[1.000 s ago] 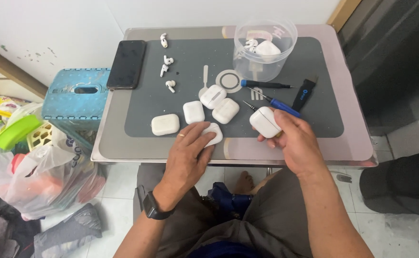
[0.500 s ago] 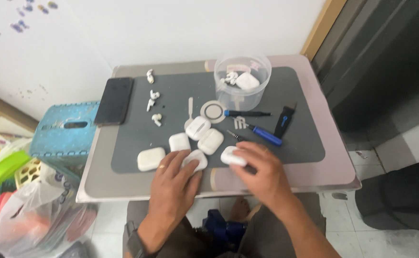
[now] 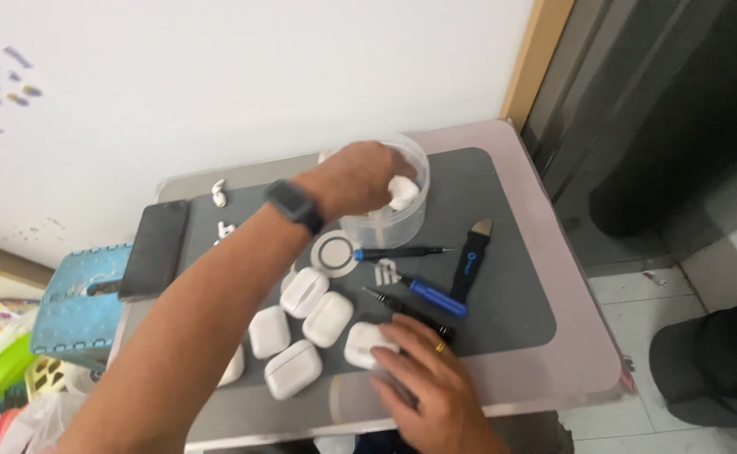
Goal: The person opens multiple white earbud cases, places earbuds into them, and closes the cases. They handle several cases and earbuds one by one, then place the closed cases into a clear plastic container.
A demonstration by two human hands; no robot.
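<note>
L hand (image 3: 353,176), w/ a dark smartwatch (image 3: 294,204) on the wrist, reaches into the clear round plastic tub (image 3: 402,220) near the tabletop's far edge. Fingers are curled down inside the rim next to a glossy white earbud case (image 3: 403,192); can't tell if they actually grip it.

R hand (image 3: 423,380) lies flat by the near edge, fingers spread and open, resting on a smooth rounded white plastic case (image 3: 361,343) w/o closing around it. A thin ring shows on one finger.

Both sit on a dark grey matte work mat (image 3: 511,286) over a pinkish table (image 3: 583,345). More white rounded cases (image 3: 305,324) cluster mid-mat, some touching. By the tub: a flat white ring disc (image 3: 335,252), a slim black screwdriver w/ blue collar (image 3: 398,251), a blue-handled driver (image 3: 435,297) and a black flat pry tool (image 3: 469,261). Black slab phone (image 3: 155,247) lies along the left edge; loose white earbud (image 3: 218,195) at far-left corner.
</note>
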